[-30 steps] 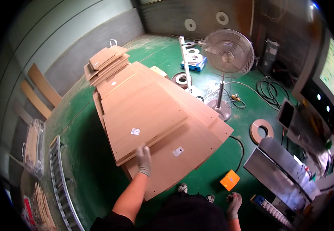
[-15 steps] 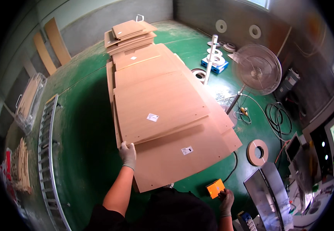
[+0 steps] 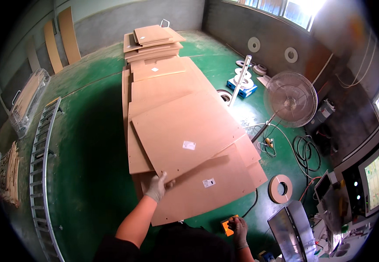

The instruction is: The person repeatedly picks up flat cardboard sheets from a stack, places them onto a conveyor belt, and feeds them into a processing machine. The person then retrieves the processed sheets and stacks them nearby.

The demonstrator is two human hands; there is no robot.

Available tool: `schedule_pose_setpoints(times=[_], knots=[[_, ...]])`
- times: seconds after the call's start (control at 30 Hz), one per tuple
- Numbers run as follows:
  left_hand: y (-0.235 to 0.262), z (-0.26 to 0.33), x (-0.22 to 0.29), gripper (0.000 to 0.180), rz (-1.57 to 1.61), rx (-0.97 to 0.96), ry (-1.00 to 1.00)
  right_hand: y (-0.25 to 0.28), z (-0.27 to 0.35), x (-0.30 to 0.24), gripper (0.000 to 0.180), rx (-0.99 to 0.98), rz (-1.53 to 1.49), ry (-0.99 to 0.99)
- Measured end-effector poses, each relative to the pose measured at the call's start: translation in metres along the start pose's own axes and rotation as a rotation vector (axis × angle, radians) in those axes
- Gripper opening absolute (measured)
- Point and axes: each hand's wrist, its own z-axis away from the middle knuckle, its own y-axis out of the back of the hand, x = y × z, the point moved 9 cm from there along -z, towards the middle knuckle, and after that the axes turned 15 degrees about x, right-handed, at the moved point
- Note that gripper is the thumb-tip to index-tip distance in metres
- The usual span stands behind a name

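My gloved left hand [image 3: 156,187] grips the near-left corner of a tan wooden board [image 3: 167,135], thumb on top and fingers at the edge. The board lies turned at an angle on the stack, with a white label [image 3: 189,145] and small holes along its near edge. Beneath its near edge shows a larger bottom board [image 3: 198,196] with another label. My gloved right hand [image 3: 238,231] hangs low at the right with curled fingers, overlapping an orange box [image 3: 228,225] in view; what it holds, if anything, is hidden.
Smaller boards [image 3: 152,37] are piled at the stack's far end. A standing fan [image 3: 290,99], a roll of edge banding [image 3: 280,188] and black hoses [image 3: 306,153] are on the right. A monitor [image 3: 378,179] stands at far right. A metal ladder [image 3: 38,161] lies left.
My left hand has moved right and slightly nearer with the board's corner, turning the board across the stack. My right hand has shifted left, and the whole view has tilted up.
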Motion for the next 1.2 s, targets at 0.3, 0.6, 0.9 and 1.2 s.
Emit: schedule_pose_setpoints(times=[0.3,0.6,0.9,1.2], knots=[[0.084,0.098,-0.013,0.035,-0.364,-0.440,0.167,0.019,-0.043,-0.042,0.023,0.244,-0.046,0.187],[0.198,0.040,0.063,0.053,-0.217,-0.025,-0.024,-0.077,-0.101,-0.110,0.045,0.112,0.651,0.676],[0.147,-0.001,0.070,0.058,-0.458,0.104,-0.268,-0.073,-0.103,-0.075,0.061,0.012,0.374,0.270],[0.023,0.022,0.030,0.049,-0.781,-0.082,-0.441,0.126,0.055,-0.032,0.053,0.529,0.263,0.098]])
